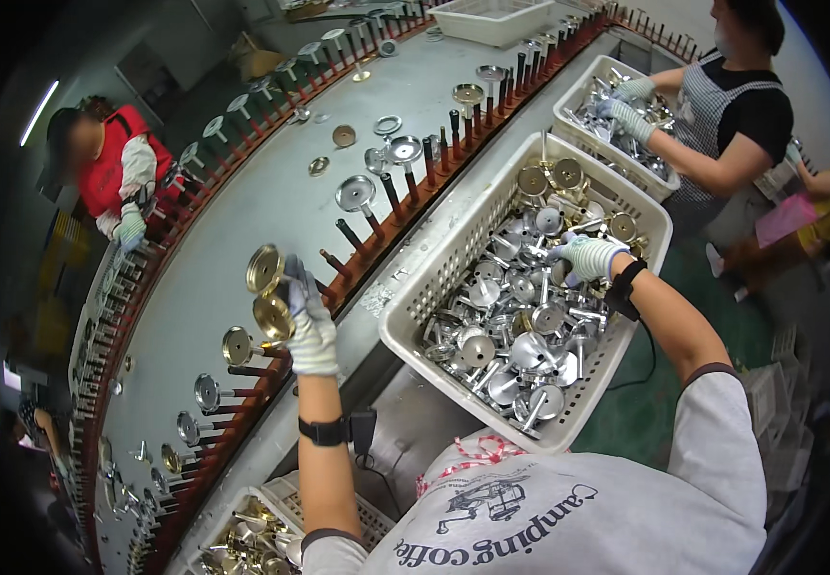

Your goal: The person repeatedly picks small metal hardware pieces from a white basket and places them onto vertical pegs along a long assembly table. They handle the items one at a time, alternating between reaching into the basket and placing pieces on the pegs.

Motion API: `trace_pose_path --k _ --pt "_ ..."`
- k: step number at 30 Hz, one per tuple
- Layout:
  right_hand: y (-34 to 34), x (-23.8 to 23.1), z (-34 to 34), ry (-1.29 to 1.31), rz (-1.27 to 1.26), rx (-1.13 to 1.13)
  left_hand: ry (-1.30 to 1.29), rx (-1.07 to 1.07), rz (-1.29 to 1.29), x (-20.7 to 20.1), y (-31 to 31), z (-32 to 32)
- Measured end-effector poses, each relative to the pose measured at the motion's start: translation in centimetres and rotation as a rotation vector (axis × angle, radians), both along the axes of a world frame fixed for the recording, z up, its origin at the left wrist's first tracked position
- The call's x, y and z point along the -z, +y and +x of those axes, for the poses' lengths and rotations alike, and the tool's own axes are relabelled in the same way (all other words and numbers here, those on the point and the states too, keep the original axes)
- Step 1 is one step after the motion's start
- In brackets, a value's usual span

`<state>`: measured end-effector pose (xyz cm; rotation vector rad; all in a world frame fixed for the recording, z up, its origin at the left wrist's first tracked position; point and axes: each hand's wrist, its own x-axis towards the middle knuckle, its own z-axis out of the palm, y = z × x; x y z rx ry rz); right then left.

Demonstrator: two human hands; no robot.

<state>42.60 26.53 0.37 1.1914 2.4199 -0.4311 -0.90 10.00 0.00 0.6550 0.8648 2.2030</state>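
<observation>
My left hand, in a pale glove with dark fingertips, is closed around the stems of two gold-coloured metal discs. The upper disc and the lower disc face left, beside the row of pegs. Also gloved, my right hand reaches into a white plastic basket heaped with silver and gold stemmed metal discs. Its fingers are curled down among the parts, and what they grip is hidden.
Dark pegs on a red-brown rail line the curved grey table; some carry discs. Loose discs lie on its surface. A co-worker handles parts in another basket; one in red stands across. Another filled basket is below my left arm.
</observation>
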Motion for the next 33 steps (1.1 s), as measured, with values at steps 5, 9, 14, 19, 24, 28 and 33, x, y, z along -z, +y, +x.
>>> trace_pose_path --k 5,9,14,19,24,28,33 --pt "-0.2 0.3 0.2 0.029 -0.055 0.018 0.212 -0.394 -0.304 2.5 4.5 -1.1" --pt "-0.5 0.7 -0.1 0.062 -0.038 0.003 0.664 -0.453 -0.685 6.6 2.8 -3.4" --pt "0.1 0.1 -0.3 0.044 -0.101 0.063 0.664 -0.488 -0.742 4.8 0.8 -3.8" --pt "-0.6 -0.4 -1.0 0.106 -0.136 0.104 0.575 -0.471 -0.712 11.2 -5.7 -7.2" --pt "-1.9 -2.0 -0.3 0.257 -0.237 0.196 -0.020 -0.285 -0.572 5.4 -8.0 0.3" --pt "-3.2 -5.1 -1.9 0.619 -0.437 0.360 0.171 -0.106 -0.508 1.9 -6.6 3.7" --pt "-5.8 -7.4 -6.7 1.435 -0.697 0.670 0.163 0.166 -0.296 -1.6 1.0 5.7"
